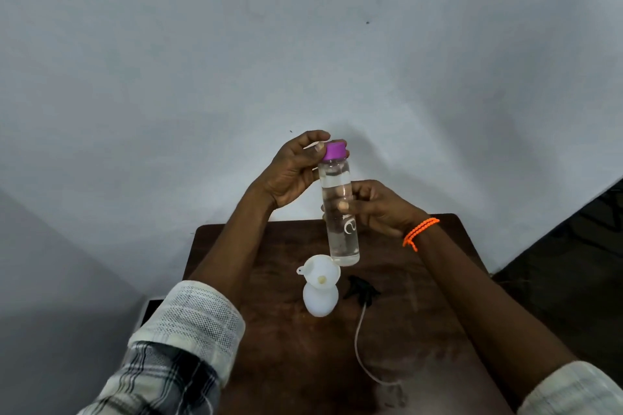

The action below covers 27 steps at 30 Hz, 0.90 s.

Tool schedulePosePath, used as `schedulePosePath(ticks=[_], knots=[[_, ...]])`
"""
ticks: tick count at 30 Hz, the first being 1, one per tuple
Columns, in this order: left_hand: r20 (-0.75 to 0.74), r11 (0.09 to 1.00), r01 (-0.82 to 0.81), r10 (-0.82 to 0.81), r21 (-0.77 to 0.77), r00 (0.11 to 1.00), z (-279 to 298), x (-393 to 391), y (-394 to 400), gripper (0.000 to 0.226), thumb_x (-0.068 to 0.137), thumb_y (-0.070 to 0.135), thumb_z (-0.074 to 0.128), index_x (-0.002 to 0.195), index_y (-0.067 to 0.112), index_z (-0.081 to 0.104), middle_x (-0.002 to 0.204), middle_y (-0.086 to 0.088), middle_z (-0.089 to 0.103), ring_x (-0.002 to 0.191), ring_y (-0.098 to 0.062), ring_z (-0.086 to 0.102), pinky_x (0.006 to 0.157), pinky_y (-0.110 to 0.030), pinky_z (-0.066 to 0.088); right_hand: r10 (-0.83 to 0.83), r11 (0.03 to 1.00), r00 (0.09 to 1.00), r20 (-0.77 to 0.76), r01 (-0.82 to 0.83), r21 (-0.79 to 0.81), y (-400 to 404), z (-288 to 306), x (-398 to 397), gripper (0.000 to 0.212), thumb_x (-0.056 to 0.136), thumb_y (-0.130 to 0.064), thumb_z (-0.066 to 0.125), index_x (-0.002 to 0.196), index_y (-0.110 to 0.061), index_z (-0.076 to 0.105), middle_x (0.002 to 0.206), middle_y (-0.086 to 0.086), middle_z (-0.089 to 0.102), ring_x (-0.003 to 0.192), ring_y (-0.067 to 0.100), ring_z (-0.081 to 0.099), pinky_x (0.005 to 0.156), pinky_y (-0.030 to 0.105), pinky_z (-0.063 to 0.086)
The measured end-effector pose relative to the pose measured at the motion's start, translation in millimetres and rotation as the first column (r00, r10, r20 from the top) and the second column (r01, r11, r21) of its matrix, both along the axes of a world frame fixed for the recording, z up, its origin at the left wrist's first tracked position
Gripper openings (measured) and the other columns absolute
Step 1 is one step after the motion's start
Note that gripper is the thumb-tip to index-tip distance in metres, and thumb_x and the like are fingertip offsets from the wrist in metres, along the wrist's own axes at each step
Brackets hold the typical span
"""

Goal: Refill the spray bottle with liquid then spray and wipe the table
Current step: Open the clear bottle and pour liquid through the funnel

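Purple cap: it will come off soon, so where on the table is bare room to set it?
Bare wood shows left of the white spray bottle and funnel, toward the table edge. Crowded: right of it lie the black sprayer head and tube.

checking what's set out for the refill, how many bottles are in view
2. A clear bottle with a purple cap is held upright in both hands above the table; a white spray bottle stands on the table with a funnel in its neck. No others show.

Only lettering anywhere is some white print on the clear water bottle (338, 209), running lengthwise down its side. Looks like a couple of curvy letters, but it's too distorted to actually read.
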<state>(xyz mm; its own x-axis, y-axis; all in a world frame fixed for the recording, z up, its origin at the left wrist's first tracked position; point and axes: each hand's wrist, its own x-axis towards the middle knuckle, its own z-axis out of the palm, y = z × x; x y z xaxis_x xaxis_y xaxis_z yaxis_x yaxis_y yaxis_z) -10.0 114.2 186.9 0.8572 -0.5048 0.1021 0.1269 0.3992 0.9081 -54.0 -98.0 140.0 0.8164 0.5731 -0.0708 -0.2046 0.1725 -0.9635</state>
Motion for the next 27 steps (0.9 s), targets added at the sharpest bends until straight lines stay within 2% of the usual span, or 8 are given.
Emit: schedulePosePath(ticks=[7, 10, 13, 16, 18, 23, 25, 27], knots=[[0.055, 0.996, -0.005, 0.001, 0.084, 0.998, 12.0, -22.6, -5.3, 0.014, 0.095, 0.0, 0.062, 0.101, 0.011, 0.056, 0.132, -0.03, 0.062, 0.119, -0.042, 0.062, 0.101, -0.047, 0.053, -0.107, 0.993, 0.993, 0.042, 0.109, -0.051, 4.4, -2.1, -21.8, 0.038, 0.084, 0.003, 0.075, 0.121, 0.004, 0.068, 0.115, 0.026, 0.068, 0.107, 0.035, 0.067, 0.1, 0.046, 0.056], [0.152, 0.943, -0.223, 0.19, 0.246, 0.97, 17.7, -29.0, -11.0, 0.024, 0.087, -0.002, 0.075, 0.089, 0.012, 0.057, 0.115, -0.019, 0.074, 0.104, -0.032, 0.071, 0.089, -0.042, 0.058, -0.195, 0.971, 0.976, 0.092, 0.206, -0.123, 5.0, 1.0, -26.8, 0.033, 0.079, -0.001, 0.082, 0.111, -0.004, 0.075, 0.104, 0.017, 0.075, 0.098, 0.027, 0.072, 0.089, 0.041, 0.059], [0.258, 0.822, -0.433, 0.356, 0.371, 0.898, 19.7, -36.4, -18.1, 0.043, 0.066, 0.02, 0.096, 0.085, 0.017, 0.057, 0.103, -0.008, 0.078, 0.099, -0.03, 0.074, 0.089, -0.045, 0.061, -0.293, 0.936, 0.949, 0.116, 0.309, -0.166, 1.8, 2.8, -28.4, 0.035, 0.073, -0.005, 0.087, 0.106, -0.002, 0.075, 0.099, 0.017, 0.075, 0.092, 0.028, 0.072, 0.088, 0.044, 0.059], [0.331, 0.731, -0.541, 0.432, 0.416, 0.839, 22.4, -42.5, -26.0, 0.054, 0.053, 0.045, 0.098, 0.079, 0.022, 0.057, 0.08, 0.004, 0.067, 0.073, -0.015, 0.065, 0.069, -0.03, 0.058, -0.309, 0.924, 0.942, 0.13, 0.33, -0.196, -1.2, 7.2, -31.4, 0.039, 0.069, -0.009, 0.09, 0.105, -0.003, 0.075, 0.097, 0.017, 0.076, 0.09, 0.029, 0.074, 0.083, 0.04, 0.06], [0.312, 0.744, -0.539, 0.443, 0.395, 0.84, 23.5, -44.3, -28.9, 0.054, 0.058, 0.049, 0.094, 0.083, 0.02, 0.057, 0.079, 0.004, 0.058, 0.071, -0.01, 0.056, 0.067, -0.029, 0.053, -0.303, 0.922, 0.943, 0.136, 0.327, -0.209, -1.1, 9.7, -34.3, 0.04, 0.069, -0.012, 0.091, 0.105, -0.005, 0.076, 0.098, 0.018, 0.077, 0.09, 0.029, 0.075, 0.08, 0.037, 0.06], [0.272, 0.842, -0.439, 0.363, 0.313, 0.891, 28.7, -47.6, -22.2, 0.055, 0.069, 0.026, 0.088, 0.118, 0.019, 0.063, 0.115, -0.002, 0.072, 0.1, -0.01, 0.072, 0.085, -0.03, 0.059, -0.31, 0.916, 0.936, 0.165, 0.341, -0.212, 0.8, 12.3, -41.8, 0.041, 0.068, -0.015, 0.091, 0.106, -0.008, 0.077, 0.102, 0.02, 0.077, 0.094, 0.032, 0.075, 0.084, 0.041, 0.061], [0.327, 0.825, -0.447, 0.34, 0.347, 0.882, 30.5, -49.0, -19.8, 0.061, 0.068, 0.026, 0.092, 0.123, 0.026, 0.063, 0.111, 0.0, 0.073, 0.098, -0.011, 0.073, 0.082, -0.029, 0.061, -0.317, 0.911, 0.932, 0.174, 0.35, -0.218, 0.9, 12.8, -44.6, 0.042, 0.067, -0.015, 0.092, 0.105, -0.008, 0.077, 0.102, 0.019, 0.077, 0.096, 0.033, 0.075, 0.086, 0.042, 0.061], [0.368, 0.762, -0.517, 0.385, 0.39, 0.846, 33.0, -52.0, -21.2, 0.072, 0.061, 0.04, 0.096, 0.124, 0.033, 0.062, 0.107, 0.003, 0.068, 0.092, -0.011, 0.073, 0.075, -0.024, 0.061, -0.321, 0.902, 0.928, 0.189, 0.36, -0.238, 1.2, 13.8, -46.9, 0.04, 0.066, -0.016, 0.093, 0.102, -0.008, 0.078, 0.099, 0.017, 0.078, 0.094, 0.033, 0.076, 0.082, 0.039, 0.061]])
